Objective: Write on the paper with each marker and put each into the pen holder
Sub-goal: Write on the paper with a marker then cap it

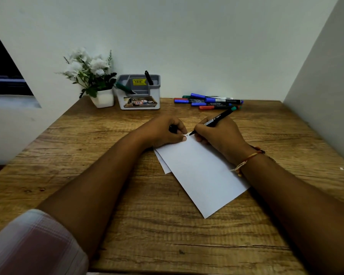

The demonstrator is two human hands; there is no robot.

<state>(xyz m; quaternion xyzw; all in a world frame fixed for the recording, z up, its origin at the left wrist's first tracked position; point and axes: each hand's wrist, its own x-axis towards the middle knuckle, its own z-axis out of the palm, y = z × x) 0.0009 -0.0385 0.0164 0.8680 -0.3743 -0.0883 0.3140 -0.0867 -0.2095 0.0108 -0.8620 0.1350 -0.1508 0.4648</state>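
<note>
The right hand [219, 135] gripped a black marker [212, 122], tip on the paper's [199, 171] far corner; the left hand [165, 132] was closed on something dark, hard to identify. The wooden table [87, 175] stood between pale walls. The pen holder [138, 92] and loose markers [208, 101] were behind the hands.

Two markers [149, 78] are standing in the pen holder [138, 92]; right of the pen holder, about six loose markers [208, 101] are lying clustered; one marker [213, 121] is being held.
</note>
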